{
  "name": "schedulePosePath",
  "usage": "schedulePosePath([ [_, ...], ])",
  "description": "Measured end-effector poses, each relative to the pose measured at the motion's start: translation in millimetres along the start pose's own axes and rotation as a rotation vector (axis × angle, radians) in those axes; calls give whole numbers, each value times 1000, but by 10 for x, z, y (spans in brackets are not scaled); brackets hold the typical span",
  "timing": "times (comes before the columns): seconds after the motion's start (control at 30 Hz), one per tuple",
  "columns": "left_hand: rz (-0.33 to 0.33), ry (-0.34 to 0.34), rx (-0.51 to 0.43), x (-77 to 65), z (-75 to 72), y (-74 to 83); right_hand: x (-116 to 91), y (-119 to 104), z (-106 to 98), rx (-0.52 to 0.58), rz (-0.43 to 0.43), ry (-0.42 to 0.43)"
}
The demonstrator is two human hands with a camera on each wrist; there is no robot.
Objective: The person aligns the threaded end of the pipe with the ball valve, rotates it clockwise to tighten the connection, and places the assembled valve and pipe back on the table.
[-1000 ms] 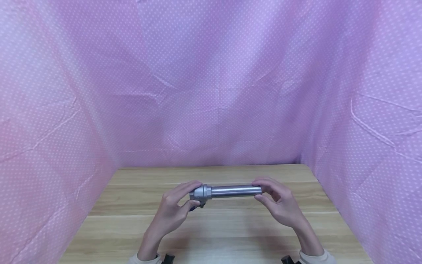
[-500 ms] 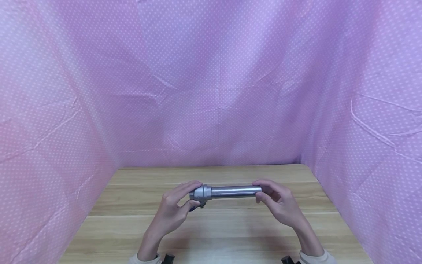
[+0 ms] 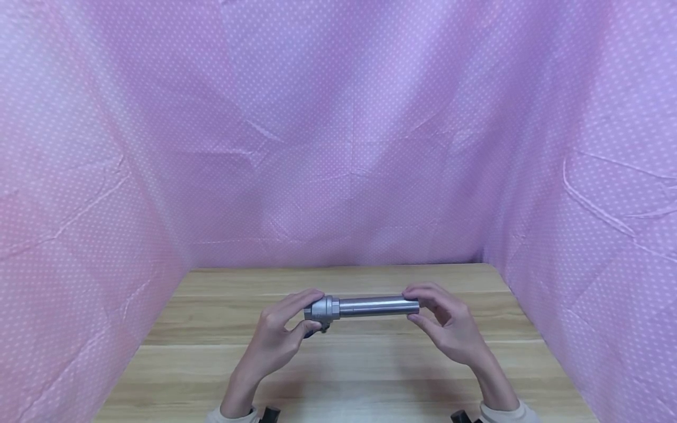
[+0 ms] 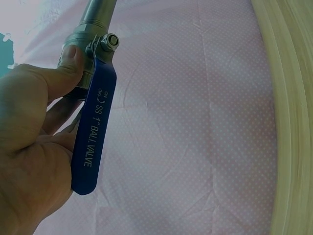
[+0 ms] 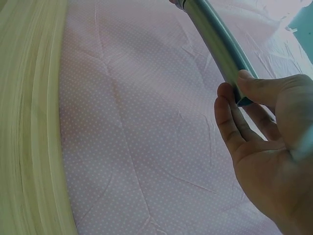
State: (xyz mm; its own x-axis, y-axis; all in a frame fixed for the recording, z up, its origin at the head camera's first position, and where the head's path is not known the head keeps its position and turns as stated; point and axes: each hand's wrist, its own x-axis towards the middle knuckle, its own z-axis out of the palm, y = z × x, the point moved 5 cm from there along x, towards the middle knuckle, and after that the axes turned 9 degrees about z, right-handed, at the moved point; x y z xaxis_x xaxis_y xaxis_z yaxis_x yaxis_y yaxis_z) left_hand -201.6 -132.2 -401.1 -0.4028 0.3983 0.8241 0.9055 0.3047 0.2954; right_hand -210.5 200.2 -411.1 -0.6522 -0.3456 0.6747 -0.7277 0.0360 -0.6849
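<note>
My left hand (image 3: 279, 338) grips the silver body of a ball valve (image 3: 321, 308), thumb on one side and fingers on the other. The valve's long blue lever handle (image 4: 94, 127), lettered "SS 1" BALL VALVE", points back along the palm in the left wrist view. A straight steel pipe (image 3: 376, 306) joins the valve's right end and lies roughly level. My right hand (image 3: 449, 329) pinches the pipe's free end between thumb and fingertips. In the right wrist view the pipe's open end (image 5: 244, 101) shows between the fingers. How deep the pipe sits in the valve is hidden.
Below the hands is a light wooden tabletop (image 3: 349, 364). Pink dotted cloth (image 3: 338, 147) hangs behind it and along both sides. Black wrist-mounted pieces (image 3: 270, 414) show near each cuff at the bottom edge.
My right thumb and fingertips shift round the pipe end, the thumb moving up and then back down. The left hand and the valve stay in place.
</note>
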Motion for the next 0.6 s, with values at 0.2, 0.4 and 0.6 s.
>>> schedulePosePath([
  [0.2, -18, -4, -2, -10, 2, -13, -6, 13, 3, -3, -5, 6],
  [0.4, -38, -14, -3, -22, 13, -27, -10, 14, -6, -11, -4, 8],
  [0.6, -8, 2, -1, -2, 10, -4, -8, 14, -11, -23, -3, 21],
])
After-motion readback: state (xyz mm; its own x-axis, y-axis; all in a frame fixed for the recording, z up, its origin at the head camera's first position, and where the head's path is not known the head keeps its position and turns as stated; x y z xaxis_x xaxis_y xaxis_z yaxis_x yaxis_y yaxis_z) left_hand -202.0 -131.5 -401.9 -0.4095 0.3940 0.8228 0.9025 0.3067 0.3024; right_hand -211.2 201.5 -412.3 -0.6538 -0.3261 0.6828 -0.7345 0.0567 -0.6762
